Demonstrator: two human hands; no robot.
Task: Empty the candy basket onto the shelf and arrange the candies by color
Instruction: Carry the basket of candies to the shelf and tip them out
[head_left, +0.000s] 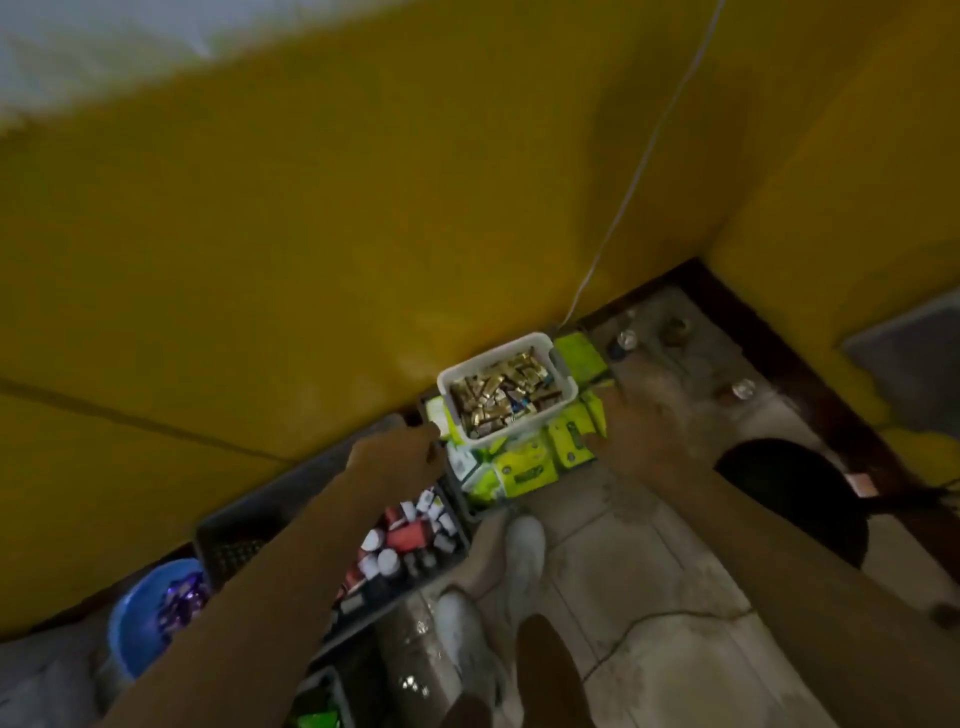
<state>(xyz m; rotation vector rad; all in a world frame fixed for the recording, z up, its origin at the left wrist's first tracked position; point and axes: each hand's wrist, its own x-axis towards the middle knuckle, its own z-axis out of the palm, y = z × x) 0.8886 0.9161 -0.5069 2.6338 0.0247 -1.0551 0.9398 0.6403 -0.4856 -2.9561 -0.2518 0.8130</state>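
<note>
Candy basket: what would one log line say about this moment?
stage: reach | white basket: full, gold candies, atop green boxes | left hand, right hand: flanking it, grip unclear

Mustard-yellow walls (363, 208) meet in a corner, a thin white cable (644, 156) running down one to the floor (649, 597). That floor is grey concrete, cracked and stained, with a dark skirting (698, 273) along the wall's foot. The light is dim

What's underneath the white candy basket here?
The white basket rests on bright green packets stacked in a dark crate. Whatever lies directly beneath its base is covered.
</note>
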